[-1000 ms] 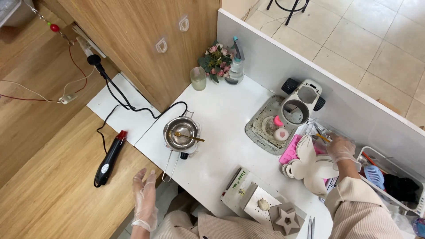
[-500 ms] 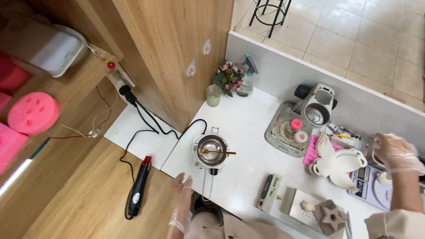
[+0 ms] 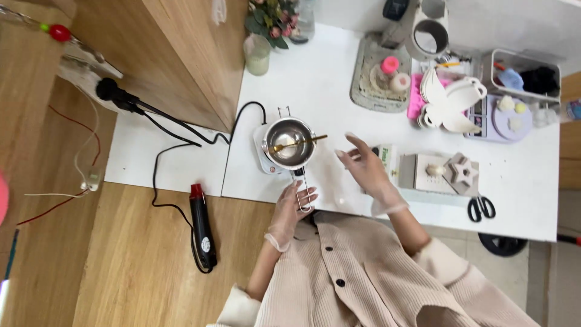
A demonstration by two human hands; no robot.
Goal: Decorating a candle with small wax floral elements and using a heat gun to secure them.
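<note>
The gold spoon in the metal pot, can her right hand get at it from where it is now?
Probably yes. The right hand hovers open just right of the metal pot, and the gold spoon pokes over the rim toward it, nothing between.

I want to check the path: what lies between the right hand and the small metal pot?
In the head view, only bare white table separates the right hand from the metal pot. The spoon resting across the pot points its handle toward that hand.

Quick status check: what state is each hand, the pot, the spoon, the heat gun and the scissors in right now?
left hand: gloved, on the pot handle
right hand: gloved, open, holding nothing
small metal pot: upright on the hot plate
gold spoon: lying in the pot
heat gun: lying flat
scissors: lying on table
</note>
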